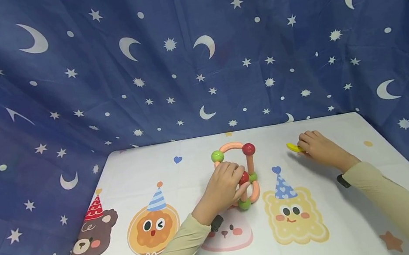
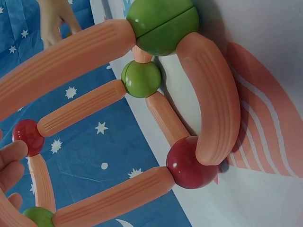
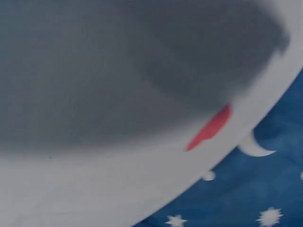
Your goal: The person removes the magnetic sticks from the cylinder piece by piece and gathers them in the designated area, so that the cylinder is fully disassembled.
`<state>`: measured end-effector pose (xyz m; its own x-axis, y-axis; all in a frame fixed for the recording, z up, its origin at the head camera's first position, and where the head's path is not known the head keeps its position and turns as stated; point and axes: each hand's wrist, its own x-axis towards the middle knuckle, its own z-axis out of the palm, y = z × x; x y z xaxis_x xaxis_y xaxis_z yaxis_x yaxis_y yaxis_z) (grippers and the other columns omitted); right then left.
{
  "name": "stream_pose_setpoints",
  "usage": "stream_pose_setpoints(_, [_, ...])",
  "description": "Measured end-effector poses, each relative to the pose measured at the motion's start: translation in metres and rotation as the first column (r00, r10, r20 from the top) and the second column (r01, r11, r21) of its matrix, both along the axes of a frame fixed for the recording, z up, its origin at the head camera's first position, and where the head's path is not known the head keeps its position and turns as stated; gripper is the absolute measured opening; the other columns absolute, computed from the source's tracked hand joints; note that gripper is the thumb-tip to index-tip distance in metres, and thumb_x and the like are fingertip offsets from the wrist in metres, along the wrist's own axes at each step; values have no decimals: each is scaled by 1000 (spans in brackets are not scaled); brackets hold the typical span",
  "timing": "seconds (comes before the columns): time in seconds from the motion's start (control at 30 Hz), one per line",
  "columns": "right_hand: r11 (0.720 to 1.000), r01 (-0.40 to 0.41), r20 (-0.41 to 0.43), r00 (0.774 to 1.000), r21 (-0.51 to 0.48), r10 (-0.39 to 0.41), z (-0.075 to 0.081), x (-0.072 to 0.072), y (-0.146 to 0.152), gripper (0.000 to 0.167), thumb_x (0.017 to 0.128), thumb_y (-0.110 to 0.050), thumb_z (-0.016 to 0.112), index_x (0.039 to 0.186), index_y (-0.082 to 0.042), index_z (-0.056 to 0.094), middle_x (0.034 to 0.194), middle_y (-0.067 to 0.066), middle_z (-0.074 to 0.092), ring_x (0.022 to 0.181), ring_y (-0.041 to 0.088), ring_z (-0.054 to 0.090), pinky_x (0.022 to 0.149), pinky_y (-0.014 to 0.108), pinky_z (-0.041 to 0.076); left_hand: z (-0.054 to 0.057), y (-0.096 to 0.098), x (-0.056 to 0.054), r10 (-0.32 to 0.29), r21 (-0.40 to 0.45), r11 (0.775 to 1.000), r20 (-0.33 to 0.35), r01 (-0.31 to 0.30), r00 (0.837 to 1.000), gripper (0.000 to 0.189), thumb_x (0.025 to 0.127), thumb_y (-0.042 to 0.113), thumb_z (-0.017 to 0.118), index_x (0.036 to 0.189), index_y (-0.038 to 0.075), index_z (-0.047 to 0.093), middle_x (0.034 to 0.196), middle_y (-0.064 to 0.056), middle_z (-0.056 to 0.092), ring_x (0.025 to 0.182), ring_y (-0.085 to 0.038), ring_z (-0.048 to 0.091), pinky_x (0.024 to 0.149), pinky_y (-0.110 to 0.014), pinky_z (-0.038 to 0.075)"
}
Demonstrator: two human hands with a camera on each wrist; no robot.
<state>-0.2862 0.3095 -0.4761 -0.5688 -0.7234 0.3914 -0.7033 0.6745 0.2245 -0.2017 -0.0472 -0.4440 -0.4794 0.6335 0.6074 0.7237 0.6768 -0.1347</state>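
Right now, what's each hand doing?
Left hand: closed, holding the peach, red and green toy.
Right hand: closed, holding a small yellow thing.

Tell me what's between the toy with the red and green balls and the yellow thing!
In the head view, only white tablecloth lies between the ball toy and the yellow thing; a printed blue heart shows just below that stretch.

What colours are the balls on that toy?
The balls are red and green, showing best in the left wrist view.
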Motion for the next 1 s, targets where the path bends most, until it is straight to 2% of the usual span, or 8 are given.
stream_pose_setpoints(0.2, [988,121,22,992,94,-123,-13,-19,9,27,76,-20,76,88,0,61,87,11,51,81,26,44,76,42,39,1,-1,1,2,-12,1000,25,-1,1000,32,83,34,67,103,10,59,92,-2,60,89,-16,54,85,-27,43])
stream_pose_setpoints(0.47, [956,216,78,969,199,-235,-26,-30,12,31,80,-27,72,94,-1,60,93,13,53,89,29,48,83,46,39,0,-2,0,1,-10,1000,6,-1,1000,32,84,34,66,103,10,60,91,-1,59,88,-16,53,84,-27,43])
stream_pose_setpoints(0.6, [948,244,116,955,205,-271,-26,-29,10,31,83,-28,70,93,0,60,93,14,54,90,30,49,83,47,39,0,-2,0,4,-17,1000,-13,-4,1000,32,84,35,65,103,10,60,91,-1,59,88,-16,54,84,-27,44])
stream_pose_setpoints(0.8, [925,309,209,911,222,-355,-25,-25,11,37,87,-36,62,97,0,60,97,16,55,96,32,49,87,51,38,1,-2,0,10,-20,1000,0,-10,1000,30,85,35,64,103,11,59,92,-1,60,89,-16,54,84,-27,43])
stream_pose_setpoints(1.0, [911,334,261,882,243,-393,-26,-22,17,34,83,-29,62,101,1,62,95,15,53,92,31,47,86,51,35,1,-1,1,15,-23,1000,12,-14,1000,33,83,35,67,102,10,58,92,-1,59,89,-16,54,85,-27,43])
